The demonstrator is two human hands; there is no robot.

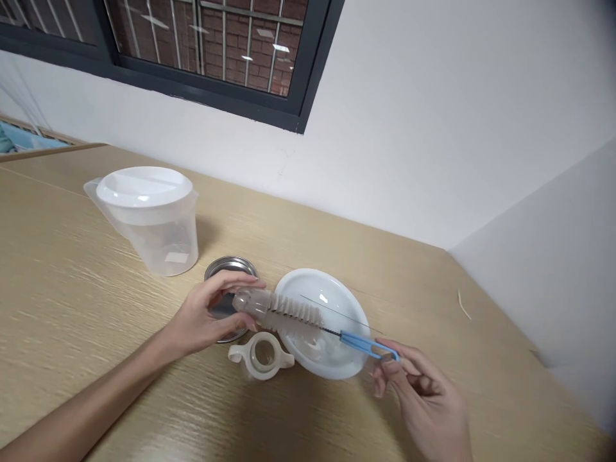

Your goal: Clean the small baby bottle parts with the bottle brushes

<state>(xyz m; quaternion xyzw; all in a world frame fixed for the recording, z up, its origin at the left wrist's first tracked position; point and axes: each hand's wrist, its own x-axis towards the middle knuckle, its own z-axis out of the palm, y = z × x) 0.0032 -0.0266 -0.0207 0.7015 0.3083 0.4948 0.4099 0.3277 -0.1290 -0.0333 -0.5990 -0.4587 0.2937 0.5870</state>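
The brush (pixel 296 310) is held level, above the bowl (pixel 320 367). Left hand (pixel 206 317): fingers curved around the translucent tip piece (pixel 255 303), thumb below. Right hand (pixel 423 401): fingers pinched on the end of the blue handle (pixel 363 344). A thin wire (pixel 337 312) runs beside the bristles toward the right fingers.

Clearances: the bowl's rim lies directly under the brush. The ring (pixel 276 367), with two lugs, stands just beside the bowl on the near side; I cannot tell whether they touch. The metal dish (pixel 230 260) sits behind the left fingers, partly hidden by them. The jug (pixel 163 240), lidded, stands farther back to the left, apart from the left hand. Open room extends from the bowl to the table's right edge, where a pale strip (pixel 463 305) lies, and along the near side between the forearms.

Surface: the table (pixel 409 289) is light wood-grain. Its far edge meets a white wall (pixel 409 128). A dark-framed window (pixel 212 58) shows bars and brickwork. Blue cloth (pixel 33 138) is visible beyond the left rear edge.
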